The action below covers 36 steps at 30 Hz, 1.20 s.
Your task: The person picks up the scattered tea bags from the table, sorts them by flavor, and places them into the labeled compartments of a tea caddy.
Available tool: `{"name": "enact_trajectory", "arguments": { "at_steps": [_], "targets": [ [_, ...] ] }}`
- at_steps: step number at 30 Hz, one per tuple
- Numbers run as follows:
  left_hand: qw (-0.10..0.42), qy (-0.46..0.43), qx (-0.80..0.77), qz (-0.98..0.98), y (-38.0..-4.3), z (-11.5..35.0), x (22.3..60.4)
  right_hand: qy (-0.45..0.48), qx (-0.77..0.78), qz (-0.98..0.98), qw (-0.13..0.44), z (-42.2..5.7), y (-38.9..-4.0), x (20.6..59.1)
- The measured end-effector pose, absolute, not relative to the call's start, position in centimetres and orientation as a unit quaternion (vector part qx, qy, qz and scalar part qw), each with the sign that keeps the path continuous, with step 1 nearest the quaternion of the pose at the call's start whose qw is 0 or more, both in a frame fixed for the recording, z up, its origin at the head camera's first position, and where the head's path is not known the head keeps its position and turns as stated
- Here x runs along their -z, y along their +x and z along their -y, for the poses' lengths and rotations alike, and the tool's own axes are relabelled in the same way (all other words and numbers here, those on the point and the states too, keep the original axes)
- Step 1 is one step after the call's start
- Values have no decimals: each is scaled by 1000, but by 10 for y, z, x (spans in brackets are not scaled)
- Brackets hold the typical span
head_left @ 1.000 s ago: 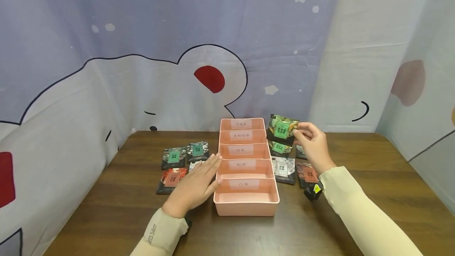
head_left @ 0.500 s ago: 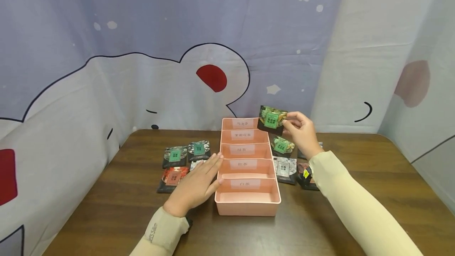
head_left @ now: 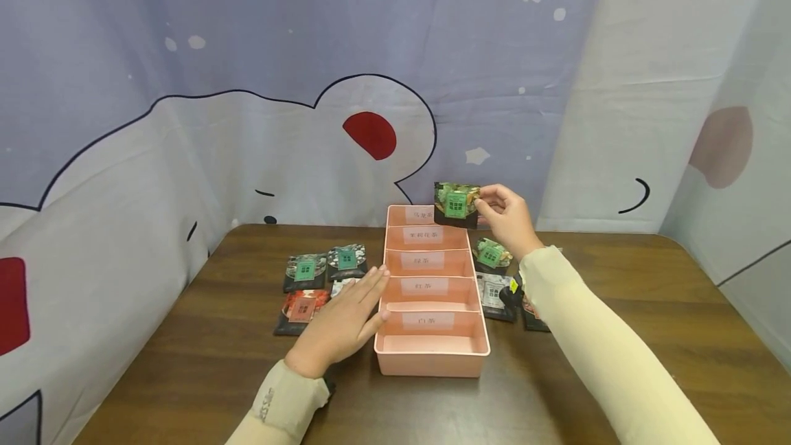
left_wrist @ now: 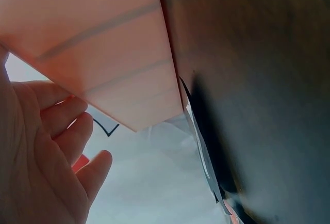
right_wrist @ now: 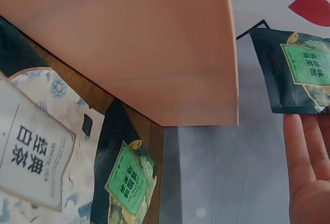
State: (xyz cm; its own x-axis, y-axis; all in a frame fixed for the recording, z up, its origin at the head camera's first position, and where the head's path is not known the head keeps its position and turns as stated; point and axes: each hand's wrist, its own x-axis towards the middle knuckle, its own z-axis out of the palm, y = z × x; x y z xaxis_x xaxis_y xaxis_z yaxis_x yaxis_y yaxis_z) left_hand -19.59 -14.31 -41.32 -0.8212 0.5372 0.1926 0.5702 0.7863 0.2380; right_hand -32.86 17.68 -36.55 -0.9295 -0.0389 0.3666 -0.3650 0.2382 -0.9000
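- Pinching the packet [head_left: 454, 203] by its right edge, my right hand [head_left: 508, 220] holds it raised, its label facing me.
- Within the last second I have carried it leftward, from above the counter [head_left: 643, 280] to the far right corner of the box [head_left: 429, 364].
- For the work, this puts it up by the far compartment [head_left: 397, 216], in none of the five yet; I cannot tell whether it hangs over that compartment or just beyond its rim.
- My left hand [head_left: 340, 325] stays put, fingers straight, touching the left rim, grasping nothing.
- With the packet moved off, the second packet [head_left: 492, 255] shows more of its face, right of the box, behind the white packet [head_left: 492, 292].
- My sleeve [head_left: 587, 314] now hides more of the right red packet [head_left: 534, 318].
- Left of the box, the left red packet [head_left: 301, 309] lies unmoved.
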Motion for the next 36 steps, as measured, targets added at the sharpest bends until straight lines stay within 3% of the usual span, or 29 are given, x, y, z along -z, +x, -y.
{"name": "enact_trajectory", "arguments": {
  "at_steps": [21, 36],
  "targets": [
    [75, -309, 134, 939, -199, 145, 418, 118, -581, 798, 112, -156, -351, 366],
    [73, -308, 140, 938, -199, 144, 417, 125, -512, 844, 94, -151, -347, 375]
  ]
}}
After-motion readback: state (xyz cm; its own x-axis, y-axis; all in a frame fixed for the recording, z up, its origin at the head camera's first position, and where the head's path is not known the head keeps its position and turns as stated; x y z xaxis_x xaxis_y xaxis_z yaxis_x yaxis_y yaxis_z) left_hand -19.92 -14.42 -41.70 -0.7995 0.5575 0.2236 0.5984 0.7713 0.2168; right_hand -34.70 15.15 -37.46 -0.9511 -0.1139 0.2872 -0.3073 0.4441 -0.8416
